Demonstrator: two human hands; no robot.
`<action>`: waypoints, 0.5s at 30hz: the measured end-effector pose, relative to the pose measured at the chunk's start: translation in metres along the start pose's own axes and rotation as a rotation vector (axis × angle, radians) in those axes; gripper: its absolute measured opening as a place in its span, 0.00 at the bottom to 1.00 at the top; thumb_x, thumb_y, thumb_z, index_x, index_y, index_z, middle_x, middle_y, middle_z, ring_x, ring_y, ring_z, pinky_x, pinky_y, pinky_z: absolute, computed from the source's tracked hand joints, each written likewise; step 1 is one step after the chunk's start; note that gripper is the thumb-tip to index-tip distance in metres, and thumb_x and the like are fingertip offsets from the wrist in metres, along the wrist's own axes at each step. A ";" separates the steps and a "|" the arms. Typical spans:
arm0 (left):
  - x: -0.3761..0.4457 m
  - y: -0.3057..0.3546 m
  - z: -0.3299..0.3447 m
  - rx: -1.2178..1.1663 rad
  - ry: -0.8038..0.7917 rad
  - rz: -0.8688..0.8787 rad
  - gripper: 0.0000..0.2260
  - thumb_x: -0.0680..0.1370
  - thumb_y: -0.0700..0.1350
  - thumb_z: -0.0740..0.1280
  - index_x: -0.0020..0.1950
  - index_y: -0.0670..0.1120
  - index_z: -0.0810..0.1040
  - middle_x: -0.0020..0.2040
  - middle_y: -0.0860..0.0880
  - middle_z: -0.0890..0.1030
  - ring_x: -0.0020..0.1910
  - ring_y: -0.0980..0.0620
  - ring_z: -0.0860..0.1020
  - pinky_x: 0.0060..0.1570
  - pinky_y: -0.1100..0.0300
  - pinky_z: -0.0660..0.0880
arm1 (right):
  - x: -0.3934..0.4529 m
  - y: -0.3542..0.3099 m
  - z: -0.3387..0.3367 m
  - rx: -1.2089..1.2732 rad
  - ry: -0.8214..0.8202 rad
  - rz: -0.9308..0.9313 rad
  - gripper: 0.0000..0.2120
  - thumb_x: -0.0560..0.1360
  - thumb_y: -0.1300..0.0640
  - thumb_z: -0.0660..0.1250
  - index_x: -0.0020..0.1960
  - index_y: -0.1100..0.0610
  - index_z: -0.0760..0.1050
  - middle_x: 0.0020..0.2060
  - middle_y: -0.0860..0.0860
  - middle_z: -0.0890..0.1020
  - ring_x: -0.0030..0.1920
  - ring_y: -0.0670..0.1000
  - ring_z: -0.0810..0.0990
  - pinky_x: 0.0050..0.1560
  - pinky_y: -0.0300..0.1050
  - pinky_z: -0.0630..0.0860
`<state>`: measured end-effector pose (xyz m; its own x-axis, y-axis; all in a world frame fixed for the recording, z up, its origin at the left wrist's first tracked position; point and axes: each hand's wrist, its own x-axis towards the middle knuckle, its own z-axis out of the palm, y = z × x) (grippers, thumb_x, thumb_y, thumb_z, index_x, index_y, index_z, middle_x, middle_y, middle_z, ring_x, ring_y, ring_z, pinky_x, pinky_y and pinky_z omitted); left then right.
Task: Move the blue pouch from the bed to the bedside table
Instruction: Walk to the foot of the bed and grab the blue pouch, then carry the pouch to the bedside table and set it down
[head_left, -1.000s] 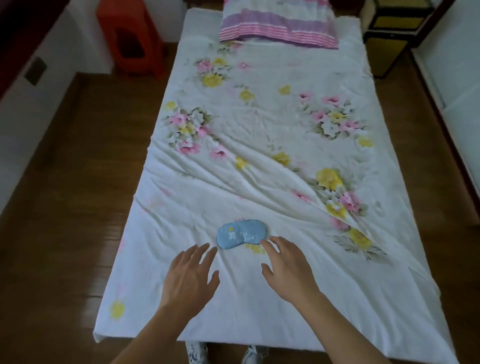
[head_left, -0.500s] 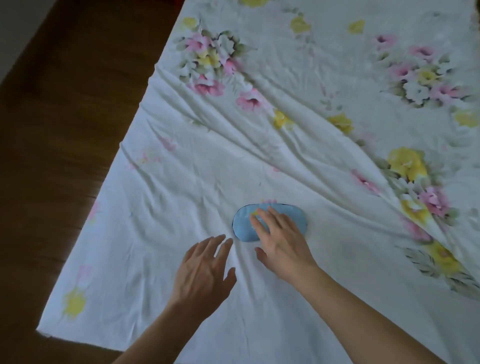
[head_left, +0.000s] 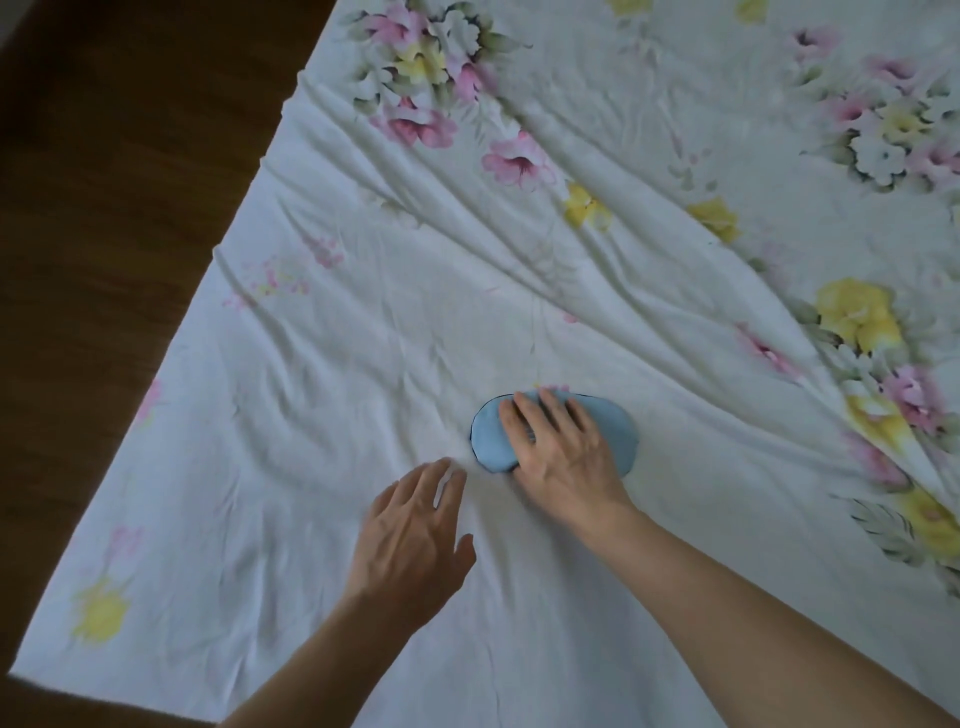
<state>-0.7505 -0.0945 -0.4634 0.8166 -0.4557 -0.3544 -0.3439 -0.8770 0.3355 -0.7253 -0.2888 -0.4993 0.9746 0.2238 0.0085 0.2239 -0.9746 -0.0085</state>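
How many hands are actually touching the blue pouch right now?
1. The right hand lies flat on the blue pouch. The left hand is beside it over the sheet, apart from the pouch.

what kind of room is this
Most likely a bedroom: a white floral bedsheet spread over a bed, dark wooden floor beside it, and a right hand resting on a small blue fabric pouch.

The right hand (head_left: 566, 457) lies palm down, fingers extended and pressed flat, its forearm reaching in from the near right. The left hand (head_left: 415, 540) hovers just left of it, fingers loosely spread.
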 end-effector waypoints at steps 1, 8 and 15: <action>0.001 0.000 0.000 -0.003 0.001 -0.002 0.28 0.76 0.54 0.66 0.73 0.46 0.67 0.74 0.46 0.70 0.72 0.47 0.69 0.68 0.52 0.70 | 0.003 0.001 0.001 -0.006 0.014 -0.001 0.18 0.72 0.67 0.59 0.60 0.63 0.79 0.53 0.59 0.84 0.56 0.65 0.82 0.54 0.60 0.80; 0.007 -0.002 0.002 -0.102 -0.004 -0.051 0.29 0.78 0.57 0.63 0.76 0.48 0.61 0.76 0.49 0.68 0.73 0.49 0.67 0.69 0.54 0.68 | 0.012 0.001 -0.016 0.210 -0.035 0.102 0.18 0.69 0.71 0.65 0.57 0.62 0.81 0.48 0.58 0.87 0.49 0.64 0.85 0.37 0.56 0.84; 0.009 0.005 -0.032 -0.408 -0.005 -0.181 0.31 0.77 0.57 0.67 0.75 0.48 0.62 0.74 0.49 0.69 0.70 0.49 0.71 0.63 0.56 0.71 | 0.002 0.010 -0.060 0.782 -0.201 0.364 0.12 0.79 0.60 0.65 0.61 0.50 0.77 0.45 0.49 0.85 0.43 0.56 0.83 0.43 0.51 0.78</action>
<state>-0.7301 -0.0978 -0.4374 0.8440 -0.3018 -0.4434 0.0166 -0.8116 0.5840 -0.7216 -0.2984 -0.4394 0.9524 -0.0299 -0.3034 -0.2322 -0.7163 -0.6580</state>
